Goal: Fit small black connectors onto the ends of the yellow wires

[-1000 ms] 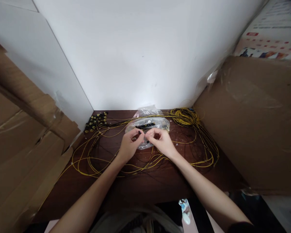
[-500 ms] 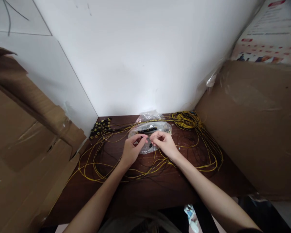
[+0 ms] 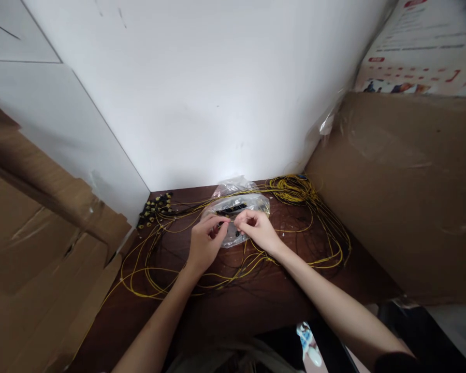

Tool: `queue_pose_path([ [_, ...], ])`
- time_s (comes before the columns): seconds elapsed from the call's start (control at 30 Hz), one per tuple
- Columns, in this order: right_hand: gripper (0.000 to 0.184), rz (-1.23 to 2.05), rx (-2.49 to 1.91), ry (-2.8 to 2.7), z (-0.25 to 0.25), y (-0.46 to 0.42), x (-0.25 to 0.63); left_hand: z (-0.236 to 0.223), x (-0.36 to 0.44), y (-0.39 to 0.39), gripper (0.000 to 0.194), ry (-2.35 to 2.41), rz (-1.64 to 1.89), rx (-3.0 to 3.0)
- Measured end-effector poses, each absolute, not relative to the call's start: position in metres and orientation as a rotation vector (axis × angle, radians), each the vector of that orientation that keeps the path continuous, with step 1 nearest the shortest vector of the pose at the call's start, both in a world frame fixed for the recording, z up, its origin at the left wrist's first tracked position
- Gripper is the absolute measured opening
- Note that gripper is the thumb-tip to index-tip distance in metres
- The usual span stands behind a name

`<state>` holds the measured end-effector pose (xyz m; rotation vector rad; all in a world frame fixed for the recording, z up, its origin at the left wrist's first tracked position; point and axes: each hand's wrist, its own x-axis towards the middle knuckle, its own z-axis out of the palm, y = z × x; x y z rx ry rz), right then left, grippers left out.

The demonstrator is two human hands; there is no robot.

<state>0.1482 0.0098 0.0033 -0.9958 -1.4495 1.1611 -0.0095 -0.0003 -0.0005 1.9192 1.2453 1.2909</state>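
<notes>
Both hands meet over a clear plastic bag (image 3: 233,182) in the middle of the dark brown table (image 3: 256,305). My left hand (image 3: 206,241) pinches something small and dark between thumb and forefinger; its kind is too small to make out. My right hand (image 3: 258,230) pinches a thin wire end (image 3: 232,221) just beside the left fingertips. Black parts (image 3: 236,208) lie in the bag, partly behind the hands. Yellow and black wires (image 3: 233,280) loop over the table around and beneath both wrists.
A coil of yellow wire (image 3: 291,189) rests at the back right. Several black-and-yellow connectors (image 3: 155,207) cluster at the back left. Cardboard boxes stand left (image 3: 31,259) and right (image 3: 404,207), with a white wall (image 3: 217,103) behind. A printed packet (image 3: 310,344) shows below the table edge.
The view has shifted slightly, so the scene sits a little further left. My fingertips are still pinched close together, with a small gap bridged by the thin wire.
</notes>
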Motion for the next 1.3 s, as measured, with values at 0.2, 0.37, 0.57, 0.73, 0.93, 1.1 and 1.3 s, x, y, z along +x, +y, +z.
queue_pose_path([
  [0.2,0.01,1.128,-0.997,-1.488,0.0039,0.0083,0.1483,0.0004,-0.0078,-0.0007,0.019,1.329,1.223,2.013],
  [0.37,0.01,1.119,-0.984,-1.528,0.0047,0.0067,0.1481,-0.0013,-0.0072,0.0,0.018,1.278,1.238,1.959],
  [0.57,0.009,1.085,-1.004,-1.546,0.0045,0.0068,0.1485,0.0003,-0.007,0.0014,0.019,1.221,1.232,1.725],
  [0.73,0.01,1.078,-0.985,-1.564,0.0047,0.0059,0.1481,0.0013,-0.0072,0.0018,0.022,1.223,1.209,1.676],
  [0.93,0.012,1.045,-0.99,-1.607,0.0017,0.0063,0.1487,-0.0015,-0.0077,0.003,0.02,1.211,1.199,1.715],
  [1.1,0.014,1.012,-0.994,-1.642,0.0006,0.0062,0.1491,0.0003,-0.0059,0.0016,0.017,1.235,1.225,1.768],
  [1.3,0.018,1.01,-0.993,-1.655,0.0015,0.0059,0.1489,-0.0002,-0.0064,0.0012,0.018,1.255,1.229,1.879],
])
